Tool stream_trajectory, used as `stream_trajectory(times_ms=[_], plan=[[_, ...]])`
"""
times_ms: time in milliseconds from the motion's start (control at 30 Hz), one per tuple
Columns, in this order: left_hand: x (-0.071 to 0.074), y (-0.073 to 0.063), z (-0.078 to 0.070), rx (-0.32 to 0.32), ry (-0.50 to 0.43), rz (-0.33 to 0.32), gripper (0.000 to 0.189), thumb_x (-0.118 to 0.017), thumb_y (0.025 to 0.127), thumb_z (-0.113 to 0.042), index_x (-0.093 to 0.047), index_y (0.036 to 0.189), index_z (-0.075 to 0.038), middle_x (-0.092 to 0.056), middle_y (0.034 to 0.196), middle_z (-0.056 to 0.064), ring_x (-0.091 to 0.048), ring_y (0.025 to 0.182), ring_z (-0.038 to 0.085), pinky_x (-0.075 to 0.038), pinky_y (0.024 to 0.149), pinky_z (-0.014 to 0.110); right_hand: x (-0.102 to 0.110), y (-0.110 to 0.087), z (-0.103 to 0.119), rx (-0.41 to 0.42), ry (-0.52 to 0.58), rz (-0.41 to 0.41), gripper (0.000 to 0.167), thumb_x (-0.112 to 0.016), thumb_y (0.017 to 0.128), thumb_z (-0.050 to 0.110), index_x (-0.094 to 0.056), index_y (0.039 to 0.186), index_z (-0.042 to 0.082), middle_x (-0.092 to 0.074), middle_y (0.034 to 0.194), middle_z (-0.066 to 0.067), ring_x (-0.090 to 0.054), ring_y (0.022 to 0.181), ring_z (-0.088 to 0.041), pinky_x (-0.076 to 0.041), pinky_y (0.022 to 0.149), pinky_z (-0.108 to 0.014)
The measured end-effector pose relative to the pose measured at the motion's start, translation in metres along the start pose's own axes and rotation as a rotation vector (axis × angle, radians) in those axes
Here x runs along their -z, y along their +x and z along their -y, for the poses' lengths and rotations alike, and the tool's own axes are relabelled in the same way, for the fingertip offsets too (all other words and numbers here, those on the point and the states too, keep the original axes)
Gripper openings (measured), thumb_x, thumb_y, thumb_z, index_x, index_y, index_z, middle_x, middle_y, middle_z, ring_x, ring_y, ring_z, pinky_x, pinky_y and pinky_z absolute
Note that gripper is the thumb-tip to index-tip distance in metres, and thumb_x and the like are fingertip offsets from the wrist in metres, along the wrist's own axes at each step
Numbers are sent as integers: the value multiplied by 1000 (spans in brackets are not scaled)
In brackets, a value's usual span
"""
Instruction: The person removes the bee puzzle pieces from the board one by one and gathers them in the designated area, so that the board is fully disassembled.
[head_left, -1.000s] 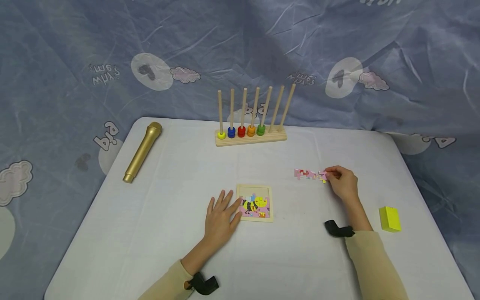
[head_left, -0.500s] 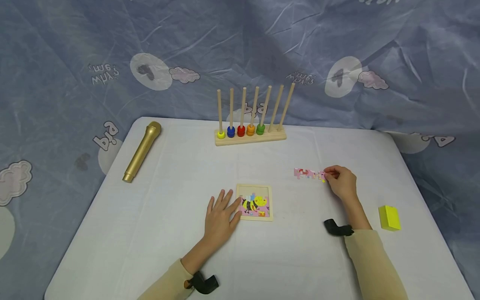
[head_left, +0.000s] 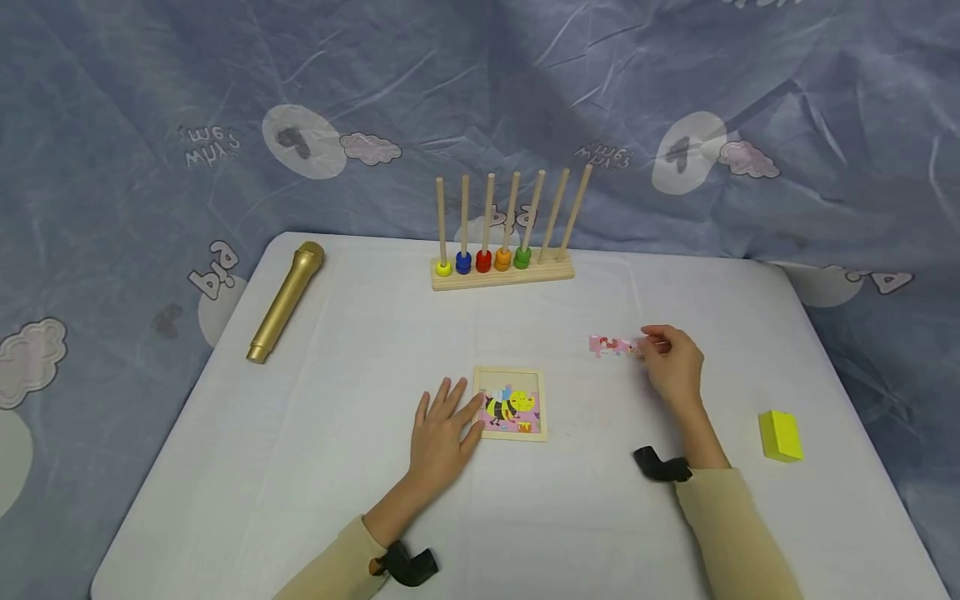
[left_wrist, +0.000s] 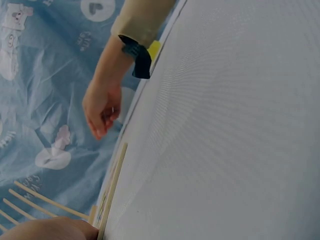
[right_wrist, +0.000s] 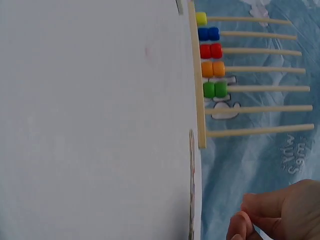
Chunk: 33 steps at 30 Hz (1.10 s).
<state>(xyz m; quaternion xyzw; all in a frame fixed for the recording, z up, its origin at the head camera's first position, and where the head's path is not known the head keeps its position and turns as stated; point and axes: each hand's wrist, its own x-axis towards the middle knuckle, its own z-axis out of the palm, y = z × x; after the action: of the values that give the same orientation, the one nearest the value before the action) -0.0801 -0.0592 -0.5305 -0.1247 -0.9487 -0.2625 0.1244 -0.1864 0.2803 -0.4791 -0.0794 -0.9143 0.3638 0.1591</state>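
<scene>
My left hand (head_left: 438, 446) lies spread on the table, thumb and index fingertips on the left rim of a square wooden puzzle frame (head_left: 543, 408). Inside the frame a bee picture (head_left: 512, 407) fills the lower part, and the upper strip is bare wood. My right hand (head_left: 675, 367) hovers over the right end of a row of pink jigsaw pieces (head_left: 611, 345), covering part of it. Its fingers are loosely bent; no piece shows between them in the left wrist view. Seen edge-on in the right wrist view, the jigsaw pieces (right_wrist: 192, 175) lie flat on the cloth.
At the back edge stands a wooden peg rack (head_left: 502, 282) with coloured beads on several upright pegs. A gold microphone (head_left: 285, 304) lies at the left. To the right of the right forearm sits a yellow block (head_left: 780, 436). Patterned blue cloth (head_left: 480, 100) hangs behind the white table.
My right hand slid a pink jigsaw piece left against the others, then rose off it and shifted slightly left. The left hand has stayed at the frame.
</scene>
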Motion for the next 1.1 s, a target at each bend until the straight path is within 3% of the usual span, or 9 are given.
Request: stream_trajectory(times_ms=[200,467,633,800,1100], plan=[[-1,0,0,-5,-7,-9,40,-67,91,-31,-66,128,-17,-51,146,12,-38,142,35,-23,114,61,-25,-27,33,55,139,75,18,-67,89,5,-72,106,0,-66,88,-13,-53,72,-3,-41,60,-7],[-2,0,1,-3,0,-11,40,-68,91,-31,-67,128,-18,-51,146,11,-38,142,34,-24,114,60,-56,-66,77,199,214,264,20,-70,88,6,-71,107,0,-63,87,-10,-53,76,-15,-43,65,-14],[0,0,1,-3,2,-8,39,-67,91,-32,-67,128,-18,-51,146,11,-39,142,34,-25,114,60,-72,-84,96,278,225,350,21,-72,86,6,-71,106,0,-62,84,-6,-52,74,-14,-43,64,-17],[1,0,1,1,8,1,39,-67,91,-32,-67,128,-19,-51,146,11,-39,142,33,-25,114,60,-85,-93,107,311,234,391,22,-74,84,5,-72,105,0,-60,82,-5,-52,70,-12,-44,61,-19],[0,0,2,-1,8,-3,40,-66,91,-34,-66,129,-19,-52,146,10,-40,141,33,-26,114,60,-100,-104,102,358,224,405,29,-80,77,4,-72,104,-1,-60,83,-8,-51,67,-9,-41,57,-19]])
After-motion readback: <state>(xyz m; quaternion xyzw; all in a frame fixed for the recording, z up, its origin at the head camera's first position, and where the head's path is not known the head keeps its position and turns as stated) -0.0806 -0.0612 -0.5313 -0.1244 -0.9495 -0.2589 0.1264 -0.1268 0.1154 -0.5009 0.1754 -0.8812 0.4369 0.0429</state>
